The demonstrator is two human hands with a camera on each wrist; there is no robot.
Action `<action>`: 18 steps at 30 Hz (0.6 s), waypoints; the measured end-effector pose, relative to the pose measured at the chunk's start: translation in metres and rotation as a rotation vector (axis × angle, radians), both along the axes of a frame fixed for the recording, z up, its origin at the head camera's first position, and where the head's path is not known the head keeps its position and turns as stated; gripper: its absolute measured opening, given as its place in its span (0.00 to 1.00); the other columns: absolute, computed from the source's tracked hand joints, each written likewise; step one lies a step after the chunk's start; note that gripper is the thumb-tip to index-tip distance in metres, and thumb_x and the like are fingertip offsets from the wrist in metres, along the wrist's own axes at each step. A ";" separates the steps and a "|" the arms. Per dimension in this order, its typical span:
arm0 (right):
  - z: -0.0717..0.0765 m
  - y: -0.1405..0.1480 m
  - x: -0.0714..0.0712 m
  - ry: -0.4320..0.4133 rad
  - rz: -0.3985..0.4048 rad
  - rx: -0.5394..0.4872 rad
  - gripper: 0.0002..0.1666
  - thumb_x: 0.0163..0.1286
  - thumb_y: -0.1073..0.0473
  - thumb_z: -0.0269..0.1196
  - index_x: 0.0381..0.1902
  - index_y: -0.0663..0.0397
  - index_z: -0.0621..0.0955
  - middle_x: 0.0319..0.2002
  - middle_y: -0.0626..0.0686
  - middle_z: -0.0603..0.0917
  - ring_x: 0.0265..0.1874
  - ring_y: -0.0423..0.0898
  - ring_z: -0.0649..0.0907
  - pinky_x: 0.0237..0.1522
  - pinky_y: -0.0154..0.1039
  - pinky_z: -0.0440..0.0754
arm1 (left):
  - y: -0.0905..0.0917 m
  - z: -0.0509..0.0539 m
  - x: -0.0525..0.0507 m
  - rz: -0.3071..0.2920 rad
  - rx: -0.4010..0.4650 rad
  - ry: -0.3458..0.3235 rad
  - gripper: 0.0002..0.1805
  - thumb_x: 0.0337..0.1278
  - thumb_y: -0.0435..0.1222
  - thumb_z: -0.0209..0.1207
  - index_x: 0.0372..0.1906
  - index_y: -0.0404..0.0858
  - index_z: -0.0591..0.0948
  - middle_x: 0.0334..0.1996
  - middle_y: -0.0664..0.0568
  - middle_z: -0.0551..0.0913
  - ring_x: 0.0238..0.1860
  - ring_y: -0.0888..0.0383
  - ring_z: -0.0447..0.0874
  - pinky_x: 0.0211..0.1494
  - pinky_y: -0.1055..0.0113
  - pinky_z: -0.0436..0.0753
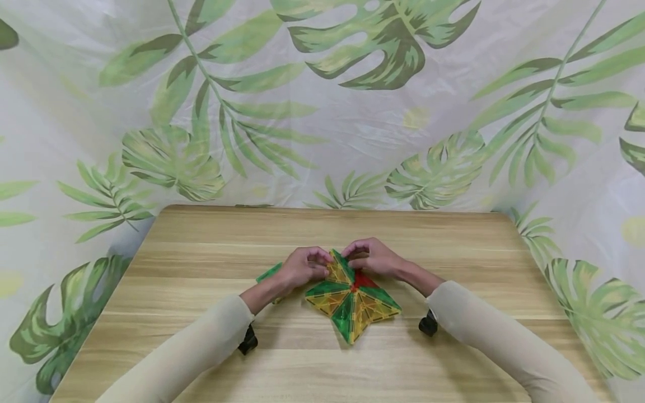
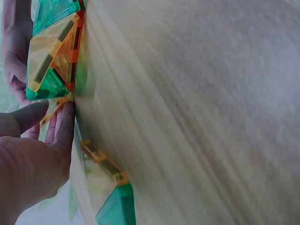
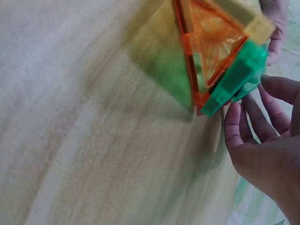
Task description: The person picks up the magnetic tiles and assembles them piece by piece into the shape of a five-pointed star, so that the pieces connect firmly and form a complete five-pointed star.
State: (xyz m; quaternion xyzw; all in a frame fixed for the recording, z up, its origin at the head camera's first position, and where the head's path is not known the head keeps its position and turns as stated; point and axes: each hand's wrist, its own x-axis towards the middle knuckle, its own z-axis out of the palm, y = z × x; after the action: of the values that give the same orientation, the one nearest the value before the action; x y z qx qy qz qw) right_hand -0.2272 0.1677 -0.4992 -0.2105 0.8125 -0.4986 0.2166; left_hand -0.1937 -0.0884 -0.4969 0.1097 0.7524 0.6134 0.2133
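A star-shaped build of translucent magnetic tiles (image 1: 345,318) in green and yellow lies on the table, with a red tile (image 1: 364,281) showing near its centre at the back right. My left hand (image 1: 301,266) pinches a yellow tile (image 1: 336,273) on the star's far point between thumb and fingers. From the other side, my right hand (image 1: 375,258) pinches the green tile (image 3: 243,70) of that same point. Red-orange tiles (image 3: 213,40) show underneath the raised sides in the right wrist view.
Another green and yellow tile piece (image 1: 269,272) lies left of the star, partly hidden behind the left hand and wrist. The wooden table (image 1: 211,246) ends at a leaf-printed cloth (image 1: 353,140). Black devices (image 1: 428,323) hang under both wrists.
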 end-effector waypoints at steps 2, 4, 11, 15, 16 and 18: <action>0.003 0.002 0.003 0.036 -0.001 0.016 0.14 0.73 0.65 0.68 0.54 0.57 0.88 0.52 0.54 0.90 0.59 0.52 0.84 0.68 0.54 0.79 | -0.001 0.002 -0.001 0.001 -0.010 0.011 0.14 0.65 0.20 0.64 0.54 0.27 0.83 0.52 0.36 0.85 0.54 0.44 0.89 0.54 0.60 0.89; 0.005 0.005 0.008 0.068 -0.002 0.027 0.13 0.74 0.65 0.67 0.55 0.58 0.88 0.52 0.55 0.90 0.59 0.54 0.84 0.66 0.55 0.79 | -0.003 0.004 -0.002 0.007 -0.029 0.046 0.13 0.67 0.21 0.63 0.54 0.27 0.82 0.54 0.36 0.85 0.57 0.41 0.88 0.55 0.59 0.89; 0.016 0.021 0.034 0.139 0.004 0.036 0.18 0.74 0.63 0.69 0.58 0.65 0.85 0.55 0.62 0.87 0.56 0.59 0.85 0.50 0.42 0.88 | -0.002 0.008 -0.008 -0.017 -0.091 0.200 0.16 0.74 0.29 0.62 0.62 0.33 0.82 0.64 0.42 0.83 0.68 0.42 0.80 0.66 0.52 0.84; 0.023 0.032 0.052 0.218 0.052 0.065 0.24 0.69 0.57 0.75 0.59 0.62 0.85 0.56 0.60 0.87 0.55 0.59 0.85 0.50 0.47 0.89 | -0.001 0.007 -0.012 -0.121 -0.061 0.274 0.20 0.77 0.29 0.58 0.69 0.31 0.78 0.71 0.41 0.76 0.74 0.42 0.73 0.73 0.52 0.79; 0.024 0.034 0.057 0.247 0.061 0.076 0.26 0.67 0.56 0.77 0.59 0.61 0.85 0.56 0.59 0.87 0.55 0.59 0.85 0.50 0.49 0.89 | -0.001 0.007 -0.012 -0.145 -0.059 0.296 0.20 0.78 0.29 0.58 0.69 0.30 0.77 0.72 0.39 0.75 0.74 0.42 0.72 0.73 0.52 0.78; 0.024 0.038 0.066 0.323 0.080 0.112 0.28 0.63 0.53 0.80 0.57 0.59 0.86 0.54 0.57 0.87 0.53 0.57 0.85 0.49 0.50 0.89 | 0.000 0.006 -0.013 -0.188 -0.066 0.348 0.20 0.78 0.28 0.57 0.69 0.29 0.77 0.73 0.37 0.73 0.75 0.41 0.71 0.74 0.51 0.77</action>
State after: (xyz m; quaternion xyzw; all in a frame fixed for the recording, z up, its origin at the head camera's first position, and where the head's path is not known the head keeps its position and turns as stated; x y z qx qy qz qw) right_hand -0.1616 0.2056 -0.4748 -0.3077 0.8542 -0.4032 0.1140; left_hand -0.2069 -0.0885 -0.4910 0.2767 0.7843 0.5375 0.1396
